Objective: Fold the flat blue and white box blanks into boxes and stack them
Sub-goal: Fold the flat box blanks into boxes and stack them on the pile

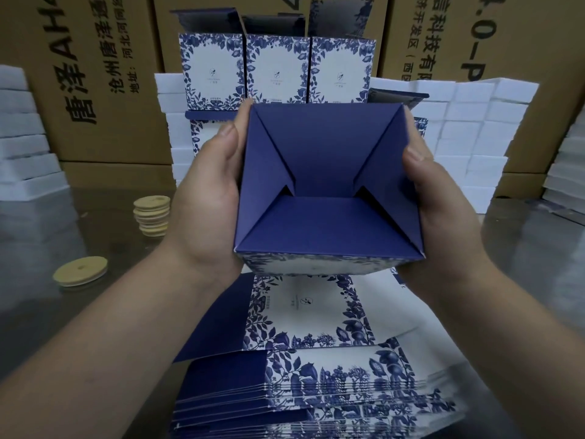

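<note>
I hold a blue and white box (326, 191) in the air at the centre of the view, its dark blue folded bottom flaps facing me. My left hand (205, 198) grips its left side with the thumb along the edge. On the opposite wall, my right hand (443, 210) grips the same way. Below the box lies a fanned pile of several flat box blanks (310, 375) with blue floral print. Behind the box, three folded boxes (277, 69) stand side by side on top of others, their lids raised.
Large brown cartons (104, 83) form a wall at the back. White foam blocks (468, 134) are piled at the right, centre and far left. A stack of round wooden lids (152, 215) and a single lid (80, 272) lie on the glossy table (63, 312) to the left.
</note>
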Action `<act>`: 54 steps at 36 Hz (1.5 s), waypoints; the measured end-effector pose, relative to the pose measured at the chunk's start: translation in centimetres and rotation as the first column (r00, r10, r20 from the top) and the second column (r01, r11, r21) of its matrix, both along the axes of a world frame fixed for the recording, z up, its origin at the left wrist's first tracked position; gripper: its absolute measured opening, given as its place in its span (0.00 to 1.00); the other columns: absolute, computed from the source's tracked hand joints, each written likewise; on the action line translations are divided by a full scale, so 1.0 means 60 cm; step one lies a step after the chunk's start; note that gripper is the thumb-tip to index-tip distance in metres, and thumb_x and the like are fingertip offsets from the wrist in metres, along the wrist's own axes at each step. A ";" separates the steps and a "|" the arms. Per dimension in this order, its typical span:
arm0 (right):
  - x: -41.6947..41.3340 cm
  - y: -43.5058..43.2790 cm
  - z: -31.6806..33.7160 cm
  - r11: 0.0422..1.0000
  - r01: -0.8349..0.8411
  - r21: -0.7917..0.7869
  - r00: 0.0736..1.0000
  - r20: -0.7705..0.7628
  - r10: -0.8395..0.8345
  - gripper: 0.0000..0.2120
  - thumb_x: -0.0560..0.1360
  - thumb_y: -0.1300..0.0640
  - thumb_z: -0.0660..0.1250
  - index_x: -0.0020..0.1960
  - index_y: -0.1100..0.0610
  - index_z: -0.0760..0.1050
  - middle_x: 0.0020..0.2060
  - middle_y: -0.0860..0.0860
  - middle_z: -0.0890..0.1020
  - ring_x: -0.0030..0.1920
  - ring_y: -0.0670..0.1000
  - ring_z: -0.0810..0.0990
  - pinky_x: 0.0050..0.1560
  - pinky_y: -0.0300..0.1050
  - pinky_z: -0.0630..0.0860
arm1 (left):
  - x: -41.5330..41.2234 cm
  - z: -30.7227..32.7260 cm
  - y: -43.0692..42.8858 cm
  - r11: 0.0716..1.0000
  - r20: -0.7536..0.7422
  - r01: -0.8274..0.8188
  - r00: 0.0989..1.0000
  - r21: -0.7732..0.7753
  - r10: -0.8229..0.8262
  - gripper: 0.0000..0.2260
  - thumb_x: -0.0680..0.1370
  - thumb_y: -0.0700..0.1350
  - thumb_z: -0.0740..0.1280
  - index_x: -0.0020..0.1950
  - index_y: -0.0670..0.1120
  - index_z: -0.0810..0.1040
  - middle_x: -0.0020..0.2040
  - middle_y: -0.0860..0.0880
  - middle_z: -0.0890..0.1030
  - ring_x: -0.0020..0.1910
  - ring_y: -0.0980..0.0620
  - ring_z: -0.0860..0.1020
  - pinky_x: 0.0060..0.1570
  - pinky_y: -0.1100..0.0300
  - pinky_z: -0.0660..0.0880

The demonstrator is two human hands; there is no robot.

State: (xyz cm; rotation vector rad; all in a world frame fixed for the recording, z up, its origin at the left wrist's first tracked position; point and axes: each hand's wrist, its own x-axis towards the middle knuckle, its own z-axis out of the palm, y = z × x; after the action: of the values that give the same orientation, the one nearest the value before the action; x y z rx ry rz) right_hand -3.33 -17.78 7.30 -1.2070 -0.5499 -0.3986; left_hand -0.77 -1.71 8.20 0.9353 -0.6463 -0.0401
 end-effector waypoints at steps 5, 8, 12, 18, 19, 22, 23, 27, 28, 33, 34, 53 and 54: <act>0.006 -0.008 -0.004 0.998 0.062 -0.010 0.998 -0.027 -0.062 0.31 0.72 0.51 0.57 0.75 0.46 0.59 0.72 0.46 0.68 0.69 0.51 0.69 0.65 0.52 0.70 | -0.006 -0.001 -0.004 1.000 -0.020 0.013 1.000 0.003 -0.013 0.24 0.76 0.54 0.53 0.72 0.54 0.65 0.66 0.53 0.75 0.62 0.50 0.76 0.55 0.54 0.77; 0.009 -0.011 -0.004 0.997 0.072 0.003 0.996 -0.050 -0.072 0.30 0.71 0.51 0.58 0.74 0.45 0.62 0.71 0.45 0.69 0.69 0.51 0.70 0.65 0.53 0.70 | -0.008 0.000 -0.007 1.000 -0.010 0.027 1.000 -0.003 -0.027 0.31 0.68 0.54 0.57 0.72 0.53 0.65 0.65 0.52 0.76 0.62 0.50 0.76 0.51 0.56 0.78; 0.012 -0.012 -0.003 0.995 0.101 0.024 0.992 -0.075 -0.099 0.31 0.70 0.53 0.58 0.74 0.47 0.63 0.70 0.46 0.70 0.69 0.51 0.69 0.70 0.56 0.64 | -0.011 0.000 -0.008 0.999 -0.016 0.036 0.999 -0.010 -0.036 0.31 0.68 0.55 0.58 0.72 0.54 0.65 0.64 0.52 0.77 0.61 0.51 0.77 0.49 0.56 0.79; 0.009 -0.010 -0.003 1.000 0.019 0.006 0.998 -0.056 -0.019 0.32 0.71 0.54 0.56 0.74 0.45 0.60 0.68 0.47 0.73 0.62 0.52 0.77 0.53 0.47 0.76 | -0.006 -0.008 -0.007 1.000 0.003 0.008 1.000 -0.001 -0.008 0.28 0.72 0.54 0.57 0.73 0.54 0.64 0.64 0.53 0.77 0.60 0.50 0.78 0.50 0.54 0.79; 0.007 -0.010 -0.002 1.000 0.012 -0.009 0.999 -0.044 -0.013 0.32 0.71 0.55 0.56 0.75 0.45 0.60 0.68 0.47 0.73 0.61 0.52 0.78 0.50 0.45 0.77 | -0.005 -0.006 -0.008 1.000 0.008 0.016 1.000 0.002 -0.016 0.27 0.74 0.54 0.56 0.73 0.54 0.63 0.65 0.53 0.77 0.61 0.50 0.77 0.53 0.53 0.78; 0.005 -0.010 -0.001 0.998 0.017 -0.053 1.000 -0.014 -0.018 0.31 0.70 0.55 0.55 0.73 0.42 0.60 0.69 0.45 0.72 0.61 0.49 0.77 0.47 0.41 0.77 | 0.001 -0.001 -0.006 1.000 -0.001 -0.001 1.000 0.011 0.001 0.26 0.76 0.51 0.56 0.75 0.53 0.60 0.66 0.52 0.76 0.62 0.49 0.76 0.56 0.51 0.76; 0.005 -0.011 -0.001 0.998 0.022 -0.066 1.000 -0.005 -0.022 0.30 0.70 0.55 0.55 0.72 0.41 0.60 0.69 0.44 0.71 0.62 0.49 0.77 0.47 0.41 0.77 | 0.005 0.001 -0.006 0.999 0.006 -0.034 0.999 0.042 0.034 0.24 0.78 0.49 0.56 0.75 0.52 0.60 0.66 0.51 0.75 0.63 0.48 0.76 0.58 0.51 0.75; 0.002 -0.019 0.004 0.988 0.063 -0.141 0.994 0.100 -0.049 0.29 0.70 0.59 0.55 0.67 0.37 0.62 0.67 0.41 0.72 0.64 0.47 0.75 0.51 0.40 0.76 | 0.019 0.000 -0.005 0.986 0.099 -0.119 0.989 0.120 0.107 0.21 0.77 0.45 0.60 0.71 0.54 0.65 0.58 0.54 0.81 0.57 0.52 0.79 0.48 0.56 0.79; 0.002 -0.022 0.006 0.981 0.088 -0.170 0.986 0.157 -0.061 0.29 0.69 0.61 0.55 0.65 0.37 0.62 0.66 0.39 0.73 0.65 0.45 0.74 0.55 0.40 0.74 | 0.020 -0.003 -0.002 0.977 0.154 -0.161 0.978 0.142 0.139 0.20 0.75 0.46 0.62 0.67 0.55 0.68 0.55 0.56 0.82 0.55 0.53 0.80 0.46 0.58 0.79; 0.000 -0.012 0.003 0.933 0.218 -0.285 0.926 0.362 -0.106 0.30 0.63 0.61 0.61 0.64 0.48 0.65 0.73 0.51 0.62 0.75 0.50 0.58 0.74 0.54 0.58 | 0.035 -0.012 0.007 0.817 0.432 -0.529 0.807 0.228 0.402 0.18 0.69 0.44 0.67 0.56 0.58 0.69 0.53 0.61 0.78 0.54 0.61 0.77 0.56 0.59 0.74; 0.003 -0.012 0.001 0.937 0.253 -0.242 0.923 0.350 -0.158 0.25 0.64 0.61 0.62 0.61 0.50 0.68 0.72 0.49 0.63 0.75 0.49 0.58 0.73 0.54 0.59 | 0.034 -0.013 0.004 0.798 0.446 -0.554 0.792 0.237 0.417 0.18 0.68 0.44 0.68 0.53 0.59 0.69 0.55 0.64 0.77 0.56 0.63 0.76 0.59 0.58 0.73; 0.049 -0.050 -0.009 0.726 0.660 -0.193 0.737 -0.020 -0.676 0.29 0.70 0.41 0.65 0.68 0.48 0.67 0.37 0.37 0.77 0.34 0.33 0.77 0.33 0.32 0.73 | 0.019 -0.021 -0.003 0.581 0.582 -0.753 0.634 0.311 0.510 0.13 0.69 0.54 0.65 0.50 0.60 0.65 0.38 0.55 0.76 0.28 0.61 0.72 0.34 0.63 0.72; 0.045 -0.046 -0.006 0.736 0.653 -0.180 0.749 0.005 -0.663 0.29 0.68 0.40 0.64 0.67 0.47 0.67 0.39 0.37 0.78 0.36 0.32 0.77 0.35 0.32 0.73 | 0.020 -0.021 -0.002 0.575 0.578 -0.760 0.626 0.303 0.523 0.15 0.70 0.55 0.65 0.54 0.61 0.63 0.39 0.55 0.75 0.29 0.61 0.72 0.34 0.66 0.72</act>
State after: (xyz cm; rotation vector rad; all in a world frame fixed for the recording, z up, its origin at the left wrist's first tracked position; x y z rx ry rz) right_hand -0.62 -20.57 6.94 -1.5661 -0.0746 -0.9336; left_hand 0.44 -1.86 6.95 1.7256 -0.6567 0.7394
